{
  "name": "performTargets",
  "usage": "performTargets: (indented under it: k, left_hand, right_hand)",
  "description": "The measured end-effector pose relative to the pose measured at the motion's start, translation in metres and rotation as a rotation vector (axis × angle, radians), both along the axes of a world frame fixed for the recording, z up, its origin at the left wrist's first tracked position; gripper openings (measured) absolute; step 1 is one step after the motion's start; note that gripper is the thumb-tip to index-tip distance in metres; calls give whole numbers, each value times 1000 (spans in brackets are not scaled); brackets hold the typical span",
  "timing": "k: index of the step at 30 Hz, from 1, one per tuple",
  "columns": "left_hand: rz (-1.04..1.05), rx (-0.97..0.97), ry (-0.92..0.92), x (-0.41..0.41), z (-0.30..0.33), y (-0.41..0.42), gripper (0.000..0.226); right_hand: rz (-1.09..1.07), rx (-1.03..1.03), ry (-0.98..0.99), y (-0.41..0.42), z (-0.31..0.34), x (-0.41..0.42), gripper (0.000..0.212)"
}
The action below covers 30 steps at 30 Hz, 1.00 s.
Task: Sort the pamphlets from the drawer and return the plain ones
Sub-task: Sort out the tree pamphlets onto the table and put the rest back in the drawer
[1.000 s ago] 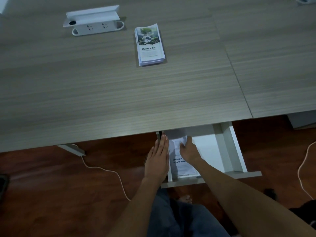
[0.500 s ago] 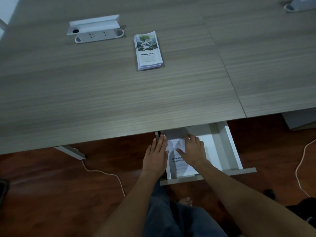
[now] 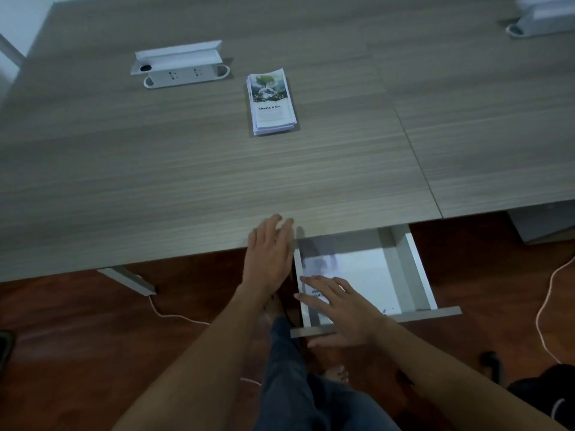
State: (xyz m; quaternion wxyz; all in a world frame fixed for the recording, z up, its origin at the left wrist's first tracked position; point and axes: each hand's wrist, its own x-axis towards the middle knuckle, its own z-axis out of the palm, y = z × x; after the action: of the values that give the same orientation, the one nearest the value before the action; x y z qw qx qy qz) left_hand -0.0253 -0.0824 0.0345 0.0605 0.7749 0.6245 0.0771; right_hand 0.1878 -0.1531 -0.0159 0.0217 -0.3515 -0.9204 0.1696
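Plain pamphlets [image 3: 314,275]: laid flat in the open white drawer [image 3: 404,275], against its left wall, likely as the returned lot. Picture pamphlets [image 3: 271,101]: stacked well apart on the desk [image 3: 155,181]. Right hand [image 3: 342,309]: fingers spread, nothing pinched, held flat over the plain pamphlets. Left hand [image 3: 269,253]: open, empty, at the desk edge. Drawer's right half is left free.
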Motion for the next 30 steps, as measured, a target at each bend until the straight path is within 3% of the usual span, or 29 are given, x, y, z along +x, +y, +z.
performTargets:
  k: [7, 10, 14, 21, 30]
  left_hand:
    - [248, -240, -10, -46, -10, 44, 66]
    - [263, -464, -33, -51, -19, 46, 77]
    - [231, -602, 3, -58, -16, 59, 86]
    - [220, -493, -1, -60, -23, 49, 85]
    - [222, -498, -2, -65, -34, 52, 87]
  right_hand:
    - [53, 58, -107, 12, -2, 8, 102]
    - [76, 74, -98, 15, 0, 2, 107]
    - [70, 88, -142, 27, 7, -1, 115]
    - [-56, 178, -193, 47, 16, 0, 119]
    - [-171, 105, -297, 79, 34, -6, 134]
